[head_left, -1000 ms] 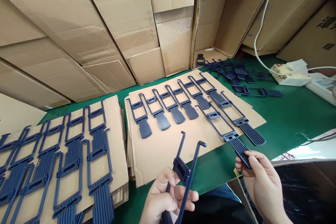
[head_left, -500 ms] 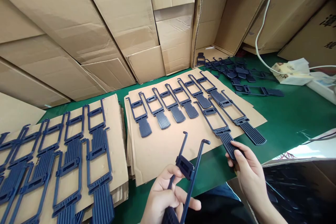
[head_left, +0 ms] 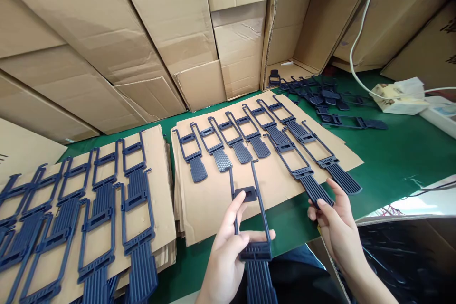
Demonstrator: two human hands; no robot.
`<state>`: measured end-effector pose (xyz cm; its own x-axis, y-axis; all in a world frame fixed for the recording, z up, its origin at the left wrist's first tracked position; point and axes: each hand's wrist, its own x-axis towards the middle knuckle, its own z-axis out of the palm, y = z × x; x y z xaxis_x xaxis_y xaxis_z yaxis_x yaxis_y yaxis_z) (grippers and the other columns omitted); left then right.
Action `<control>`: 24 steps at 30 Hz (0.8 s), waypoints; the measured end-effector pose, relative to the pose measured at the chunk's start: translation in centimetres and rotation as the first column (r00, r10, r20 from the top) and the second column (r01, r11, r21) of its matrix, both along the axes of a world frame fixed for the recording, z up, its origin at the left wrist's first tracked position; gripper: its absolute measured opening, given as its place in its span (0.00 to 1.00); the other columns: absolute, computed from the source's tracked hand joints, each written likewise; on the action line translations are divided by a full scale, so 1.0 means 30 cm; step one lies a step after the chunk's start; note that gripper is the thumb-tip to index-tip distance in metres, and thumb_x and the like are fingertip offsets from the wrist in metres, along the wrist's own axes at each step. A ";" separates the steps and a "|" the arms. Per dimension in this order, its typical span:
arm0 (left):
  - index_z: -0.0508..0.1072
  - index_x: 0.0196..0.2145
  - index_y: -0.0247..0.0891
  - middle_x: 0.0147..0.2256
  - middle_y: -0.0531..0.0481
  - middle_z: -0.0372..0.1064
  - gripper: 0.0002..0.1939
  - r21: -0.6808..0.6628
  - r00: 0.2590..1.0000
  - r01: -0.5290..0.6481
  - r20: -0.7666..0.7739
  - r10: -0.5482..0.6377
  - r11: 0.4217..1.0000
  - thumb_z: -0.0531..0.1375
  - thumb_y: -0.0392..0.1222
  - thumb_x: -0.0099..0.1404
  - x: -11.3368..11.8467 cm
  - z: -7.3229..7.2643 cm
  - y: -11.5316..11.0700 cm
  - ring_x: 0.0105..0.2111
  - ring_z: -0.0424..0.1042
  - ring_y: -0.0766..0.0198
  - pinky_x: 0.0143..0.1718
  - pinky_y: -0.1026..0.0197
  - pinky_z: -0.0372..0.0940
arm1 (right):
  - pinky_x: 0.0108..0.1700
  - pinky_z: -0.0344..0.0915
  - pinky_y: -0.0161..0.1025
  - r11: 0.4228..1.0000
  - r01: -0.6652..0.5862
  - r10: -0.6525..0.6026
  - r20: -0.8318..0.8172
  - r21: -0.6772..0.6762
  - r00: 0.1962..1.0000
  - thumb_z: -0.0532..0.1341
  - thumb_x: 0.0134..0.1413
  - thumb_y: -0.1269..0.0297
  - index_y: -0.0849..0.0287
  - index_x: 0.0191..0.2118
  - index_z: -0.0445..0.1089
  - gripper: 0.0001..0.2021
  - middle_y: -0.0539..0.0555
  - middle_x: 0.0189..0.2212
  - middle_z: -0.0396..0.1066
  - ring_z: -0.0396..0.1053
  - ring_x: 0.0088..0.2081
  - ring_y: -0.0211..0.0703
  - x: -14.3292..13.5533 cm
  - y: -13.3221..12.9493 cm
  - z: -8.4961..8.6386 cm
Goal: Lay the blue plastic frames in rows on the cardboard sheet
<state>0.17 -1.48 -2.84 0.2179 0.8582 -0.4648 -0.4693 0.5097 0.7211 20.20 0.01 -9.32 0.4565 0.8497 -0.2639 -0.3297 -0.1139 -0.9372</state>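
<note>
My left hand (head_left: 231, 251) is closed around a dark blue plastic hooked frame (head_left: 264, 218) with a sliding crosspiece and a ribbed tail. It is held upright, hooks away from me, with a fingertip on the crosspiece. My right hand (head_left: 337, 228) is at the tail of a similar frame (head_left: 313, 187) lying on cardboard. The thumb lies on the ribbed end with fingers curled below, while the index finger is lifted. Beside it lies another hooked frame (head_left: 344, 178). Several more, such as this frame (head_left: 197, 168), form a row behind.
Flat cardboard sheets (head_left: 206, 209) lie on the green table (head_left: 399, 161). A left-hand cardboard stack (head_left: 162, 152) bears several frames. At the back right is a loose pile of frames (head_left: 327, 97), near a white box (head_left: 401, 97) and a white cable (head_left: 356, 38). Tall cardboard (head_left: 160, 19) stands behind.
The frame in my left hand has turned more upright, showing its front and ribbed tail. My right index finger has lifted from the other frame's tail. The view has shifted slightly.
</note>
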 end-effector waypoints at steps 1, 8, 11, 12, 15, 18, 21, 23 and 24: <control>0.53 0.61 0.46 0.53 0.46 0.64 0.31 -0.006 1.000 -0.007 -0.016 0.007 1.000 0.52 0.35 0.60 0.006 0.005 0.003 0.41 0.73 0.55 0.41 0.59 0.66 | 0.26 0.59 0.30 1.000 0.000 0.000 -0.006 0.003 1.000 0.65 0.43 0.55 0.49 0.60 0.50 0.37 0.48 0.27 0.63 0.60 0.22 0.31 0.001 -0.001 0.001; 0.56 0.59 0.54 0.63 0.55 0.45 0.32 0.024 0.997 0.031 -0.069 -0.030 0.999 0.50 0.32 0.57 0.037 0.006 0.009 0.48 0.68 0.51 0.46 0.56 0.61 | 0.32 0.62 0.32 1.000 0.011 -0.012 0.057 0.020 0.998 0.65 0.45 0.55 0.51 0.60 0.49 0.38 0.46 0.25 0.61 0.62 0.25 0.33 0.013 -0.004 -0.013; 0.57 0.58 0.56 0.63 0.55 0.45 0.32 0.019 0.997 0.049 -0.056 -0.047 0.999 0.51 0.34 0.57 0.035 -0.016 0.008 0.49 0.66 0.51 0.47 0.56 0.58 | 0.27 0.59 0.30 1.000 0.010 -0.013 0.116 0.027 0.993 0.63 0.47 0.55 0.51 0.61 0.49 0.36 0.46 0.22 0.59 0.63 0.26 0.35 0.017 -0.006 -0.036; 0.58 0.58 0.57 0.63 0.56 0.45 0.32 0.012 0.997 0.054 -0.050 -0.053 0.998 0.52 0.34 0.57 0.033 -0.026 0.008 0.50 0.66 0.51 0.48 0.56 0.57 | 0.26 0.58 0.29 0.999 0.009 -0.013 0.132 0.032 0.991 0.63 0.48 0.55 0.51 0.61 0.49 0.35 0.46 0.22 0.59 0.63 0.27 0.35 0.017 -0.006 -0.044; 0.57 0.58 0.59 0.63 0.57 0.45 0.33 0.000 0.997 0.071 -0.040 -0.071 0.997 0.54 0.35 0.55 0.022 -0.050 0.013 0.50 0.65 0.51 0.50 0.56 0.55 | 0.27 0.59 0.30 0.998 0.026 -0.032 0.133 0.050 0.991 0.63 0.48 0.55 0.49 0.60 0.50 0.34 0.47 0.25 0.61 0.63 0.27 0.35 0.018 -0.005 -0.057; 0.56 0.59 0.57 0.63 0.56 0.43 0.33 0.013 0.996 0.075 -0.053 -0.075 0.997 0.55 0.38 0.56 0.016 -0.057 0.019 0.50 0.66 0.51 0.48 0.58 0.57 | 0.29 0.61 0.31 0.997 0.050 -0.055 0.101 0.057 0.993 0.63 0.48 0.54 0.51 0.60 0.50 0.34 0.48 0.27 0.62 0.62 0.26 0.34 0.018 0.000 -0.057; 0.54 0.59 0.56 0.63 0.55 0.43 0.33 0.019 0.996 0.061 -0.060 -0.060 0.998 0.54 0.37 0.57 0.021 -0.047 0.021 0.50 0.66 0.51 0.45 0.59 0.60 | 0.33 0.63 0.33 0.996 0.057 -0.062 0.078 0.067 0.995 0.63 0.48 0.55 0.51 0.61 0.48 0.36 0.47 0.27 0.62 0.63 0.26 0.33 0.016 0.009 -0.055; 0.55 0.59 0.57 0.63 0.55 0.43 0.33 0.028 0.997 0.048 -0.057 -0.047 0.998 0.52 0.36 0.57 0.028 -0.039 0.020 0.50 0.66 0.52 0.44 0.59 0.60 | 0.34 0.64 0.33 0.995 0.074 -0.078 0.058 0.069 0.995 0.64 0.46 0.55 0.50 0.62 0.45 0.39 0.45 0.26 0.60 0.63 0.26 0.32 0.016 0.014 -0.055; 0.56 0.58 0.57 0.63 0.56 0.44 0.32 0.038 0.998 0.041 -0.054 -0.039 0.998 0.52 0.35 0.57 0.032 -0.036 0.020 0.50 0.66 0.53 0.44 0.60 0.60 | 0.34 0.64 0.34 0.994 0.081 -0.084 0.043 0.066 0.996 0.65 0.46 0.56 0.49 0.62 0.42 0.41 0.45 0.26 0.60 0.64 0.26 0.33 0.015 0.014 -0.056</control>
